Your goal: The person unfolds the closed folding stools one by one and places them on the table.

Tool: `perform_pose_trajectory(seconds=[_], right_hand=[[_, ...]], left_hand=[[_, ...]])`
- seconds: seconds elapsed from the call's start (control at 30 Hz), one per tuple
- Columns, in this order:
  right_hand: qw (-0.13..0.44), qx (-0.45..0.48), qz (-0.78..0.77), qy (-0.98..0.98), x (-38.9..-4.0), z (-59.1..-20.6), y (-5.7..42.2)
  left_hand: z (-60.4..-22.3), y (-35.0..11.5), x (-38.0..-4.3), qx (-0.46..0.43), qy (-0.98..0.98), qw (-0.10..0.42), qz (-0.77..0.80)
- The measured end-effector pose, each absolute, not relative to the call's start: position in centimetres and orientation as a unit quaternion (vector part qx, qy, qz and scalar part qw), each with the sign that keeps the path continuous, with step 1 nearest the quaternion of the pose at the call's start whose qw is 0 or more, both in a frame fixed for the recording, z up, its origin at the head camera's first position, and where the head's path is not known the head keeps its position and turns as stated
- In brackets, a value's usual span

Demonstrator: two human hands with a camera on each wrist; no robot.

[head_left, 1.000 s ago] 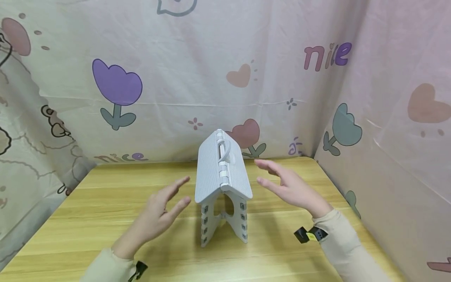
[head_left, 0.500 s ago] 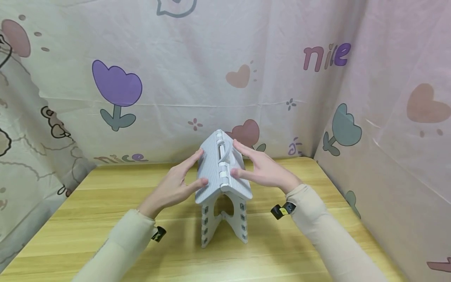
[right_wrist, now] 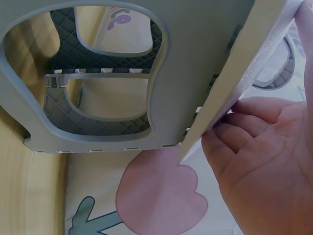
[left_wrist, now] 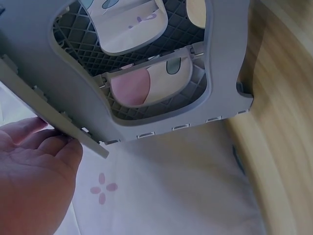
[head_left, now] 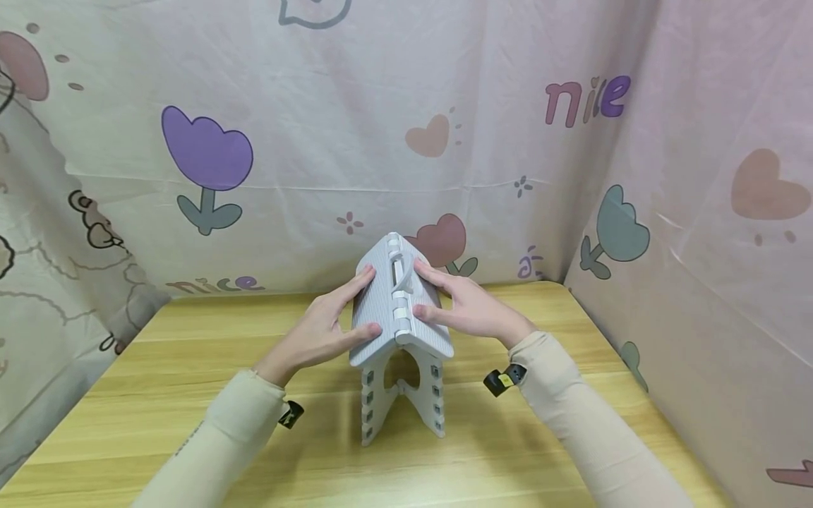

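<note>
A light grey folding step stool (head_left: 382, 300) stands half folded on the table, its two top panels sloping down like a roof from a hinged ridge. A curved carry handle (head_left: 405, 274) rises from that ridge. My left hand (head_left: 317, 330) lies on the left panel, thumb and fingers spread. On the right panel rests my right hand (head_left: 468, 305), its fingers extended beside the handle. Both wrist views show the palms against the panels' outer faces, with the stool's side legs (left_wrist: 227, 58) and their rounded cutouts below. The inner lattice (right_wrist: 63, 36) shows through the openings.
The wood-grain table (head_left: 190, 339) extends to both sides and in front of the stool. A printed curtain (head_left: 305, 141) hangs close behind the stool and along both sides of the table.
Both hands have come inward from either side of the stool onto its sloping panels. Since half a second ago they have shifted only slightly. The stool looks the same.
</note>
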State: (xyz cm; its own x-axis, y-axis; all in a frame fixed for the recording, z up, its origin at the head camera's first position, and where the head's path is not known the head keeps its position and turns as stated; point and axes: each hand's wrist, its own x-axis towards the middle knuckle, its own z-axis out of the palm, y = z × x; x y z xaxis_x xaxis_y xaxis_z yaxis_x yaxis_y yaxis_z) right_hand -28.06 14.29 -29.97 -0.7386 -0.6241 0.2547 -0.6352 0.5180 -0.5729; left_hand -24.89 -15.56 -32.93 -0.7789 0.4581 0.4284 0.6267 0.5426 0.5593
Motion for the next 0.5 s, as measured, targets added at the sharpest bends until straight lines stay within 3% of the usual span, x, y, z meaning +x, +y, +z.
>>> perform_pose_trajectory(seconds=[0.5], right_hand=[[-0.002, 0.365, 0.336, -0.868, -28.3, -30.1, 14.4]], left_hand=[[-31.8, -16.0, -24.9, -0.324, -0.884, 0.098, -0.323]])
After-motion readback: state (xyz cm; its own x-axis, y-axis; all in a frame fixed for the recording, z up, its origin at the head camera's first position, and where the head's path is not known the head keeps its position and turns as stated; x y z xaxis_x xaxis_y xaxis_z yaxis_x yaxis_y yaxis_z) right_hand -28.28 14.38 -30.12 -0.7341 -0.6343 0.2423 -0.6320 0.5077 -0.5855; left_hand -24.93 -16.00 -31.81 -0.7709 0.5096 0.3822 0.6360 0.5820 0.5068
